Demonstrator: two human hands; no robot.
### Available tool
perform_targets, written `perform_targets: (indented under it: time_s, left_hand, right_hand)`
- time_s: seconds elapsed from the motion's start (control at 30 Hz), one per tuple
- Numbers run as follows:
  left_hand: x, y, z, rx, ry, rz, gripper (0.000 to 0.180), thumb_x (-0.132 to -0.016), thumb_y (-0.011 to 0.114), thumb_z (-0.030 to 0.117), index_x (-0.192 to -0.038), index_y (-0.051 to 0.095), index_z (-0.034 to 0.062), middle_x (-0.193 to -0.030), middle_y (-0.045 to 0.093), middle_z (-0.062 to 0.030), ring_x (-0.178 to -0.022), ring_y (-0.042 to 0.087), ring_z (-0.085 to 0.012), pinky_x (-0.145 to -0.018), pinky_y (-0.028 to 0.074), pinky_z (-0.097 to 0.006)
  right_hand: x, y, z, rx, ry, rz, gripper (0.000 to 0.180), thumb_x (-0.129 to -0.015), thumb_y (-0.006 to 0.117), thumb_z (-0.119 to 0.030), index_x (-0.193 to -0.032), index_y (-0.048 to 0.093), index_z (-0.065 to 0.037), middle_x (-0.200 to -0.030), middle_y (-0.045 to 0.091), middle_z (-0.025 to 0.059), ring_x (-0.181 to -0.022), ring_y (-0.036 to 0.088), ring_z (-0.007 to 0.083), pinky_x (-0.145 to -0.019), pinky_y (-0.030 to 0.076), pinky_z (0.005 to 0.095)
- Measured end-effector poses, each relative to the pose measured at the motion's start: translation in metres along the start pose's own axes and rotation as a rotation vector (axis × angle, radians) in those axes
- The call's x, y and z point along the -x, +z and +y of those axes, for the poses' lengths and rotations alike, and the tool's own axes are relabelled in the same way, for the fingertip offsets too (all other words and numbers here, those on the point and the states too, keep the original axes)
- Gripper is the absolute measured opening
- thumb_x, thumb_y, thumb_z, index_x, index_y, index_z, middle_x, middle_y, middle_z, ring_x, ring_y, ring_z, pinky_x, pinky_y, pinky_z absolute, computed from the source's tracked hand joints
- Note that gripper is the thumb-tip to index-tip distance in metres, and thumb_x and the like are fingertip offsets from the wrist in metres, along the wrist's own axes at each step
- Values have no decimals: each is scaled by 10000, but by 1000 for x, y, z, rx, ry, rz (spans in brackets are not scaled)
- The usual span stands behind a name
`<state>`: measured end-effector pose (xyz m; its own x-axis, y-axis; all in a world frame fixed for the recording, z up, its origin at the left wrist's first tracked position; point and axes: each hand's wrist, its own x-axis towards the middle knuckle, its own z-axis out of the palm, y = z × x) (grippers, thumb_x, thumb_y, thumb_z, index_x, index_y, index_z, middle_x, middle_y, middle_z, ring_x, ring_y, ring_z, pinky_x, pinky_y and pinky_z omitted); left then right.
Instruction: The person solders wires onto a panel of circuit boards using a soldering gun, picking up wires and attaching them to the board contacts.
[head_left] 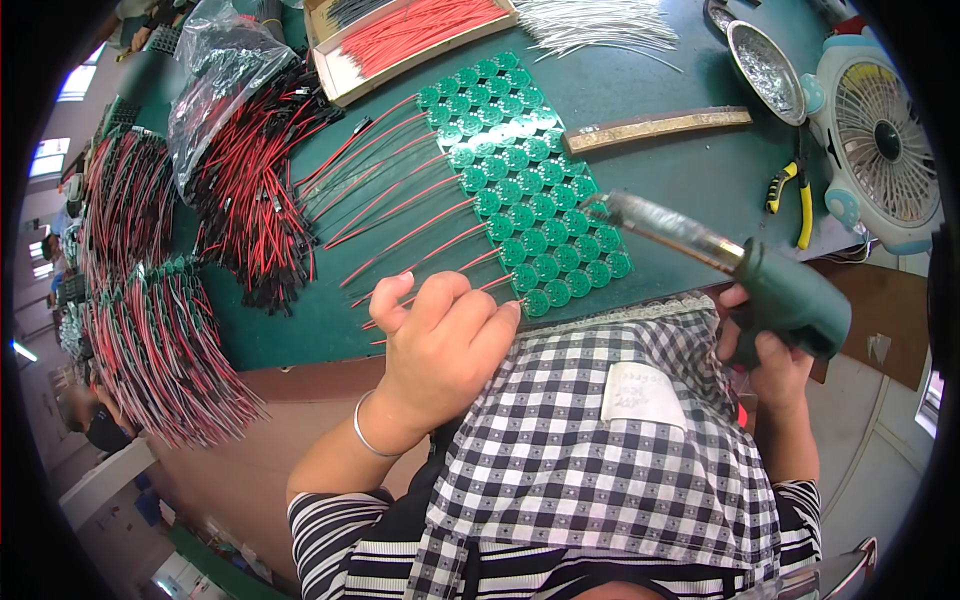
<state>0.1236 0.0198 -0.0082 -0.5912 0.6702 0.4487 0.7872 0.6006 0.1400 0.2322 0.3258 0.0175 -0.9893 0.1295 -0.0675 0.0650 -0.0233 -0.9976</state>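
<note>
My left hand is closed at the near left corner of a green panel of round circuit boards. A red wire runs beneath its curled fingers toward the corner board; the fingertips are partly hidden. Several other red wires reach leftward from the panel's left edge, with thin dark wires among them. In my right hand is a green soldering gun, gripped by its handle. Its metal barrel points left, and the tip hovers over or touches the panel's right side; I cannot tell which.
Left lie bundles of red and black wires under clear plastic; more wire bundles hang over the edge. Behind are a box of red wires and white wires. Right: a wooden bar, metal dish, pliers, fan.
</note>
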Motion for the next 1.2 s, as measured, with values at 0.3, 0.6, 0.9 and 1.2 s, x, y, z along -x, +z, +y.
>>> perform_targets:
  time_s: [0.3, 0.6, 0.9, 1.2]
  left_hand:
    - [1, -4, -2, -4, -15, -38, 111, -664, 686, 144, -767, 671, 183, -728, 544, 66, -799, 534, -135, -901, 237, -455]
    - [-28, -25, -12, 107, -41, -103, 204, -661, 751, 202, -857, 695, 190, -801, 577, 69, -862, 544, -158, -885, 260, -445]
    - [-223, 49, -84, 199, 178, -7, 189, -780, 604, 86, -950, 679, 51, -845, 648, -126, -844, 592, -316, -758, 481, -418]
    - [-274, 102, -89, -43, 68, -184, 242, -747, 572, 52, -944, 707, 86, -869, 617, -136, -892, 612, -316, -783, 508, -417]
  right_hand:
    - [-25, 3, 6, -149, -85, 126, 532, -856, 591, -234, -1278, 417, 39, -1111, 570, 208, -592, 597, 185, -652, 529, 340]
    - [-65, -7, 10, -297, -190, 354, 437, -889, 549, -193, -1238, 430, 43, -1101, 574, 194, -579, 593, 197, -383, 435, 258]
    - [-52, -7, -12, -267, -259, 534, 439, -926, 517, -356, -1141, 512, 26, -592, 545, 105, -449, 474, 137, -386, 376, 236]
    - [-32, 7, 9, -321, -306, 624, 389, -919, 497, -245, -1175, 468, 46, -865, 559, 147, -519, 528, 160, -421, 422, 261]
